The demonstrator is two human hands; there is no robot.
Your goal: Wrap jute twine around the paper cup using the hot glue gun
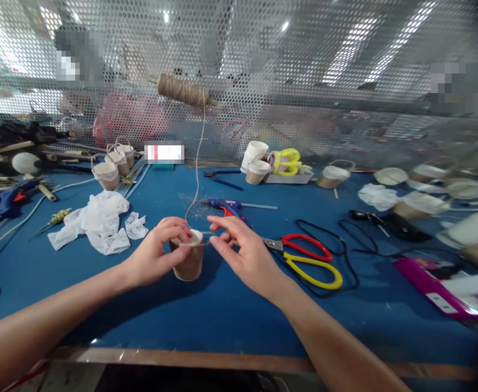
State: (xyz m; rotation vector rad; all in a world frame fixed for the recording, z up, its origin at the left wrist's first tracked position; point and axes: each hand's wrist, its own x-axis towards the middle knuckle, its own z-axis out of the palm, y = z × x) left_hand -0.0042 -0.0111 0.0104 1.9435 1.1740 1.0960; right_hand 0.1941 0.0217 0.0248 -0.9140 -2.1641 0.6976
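Note:
A small paper cup wrapped in brown twine stands on the blue table. My left hand is closed round the cup's left side and rim. My right hand sits at the cup's right, thumb and forefinger pinching a strand of twine at the rim. That strand runs up to a twine spool hung on the perforated metal screen.
Red and yellow scissors and a black cord lie right of my hands, a blue glue gun just behind. White cloth lies left. Finished twine baskets and cups stand at the back. A person works beyond the screen.

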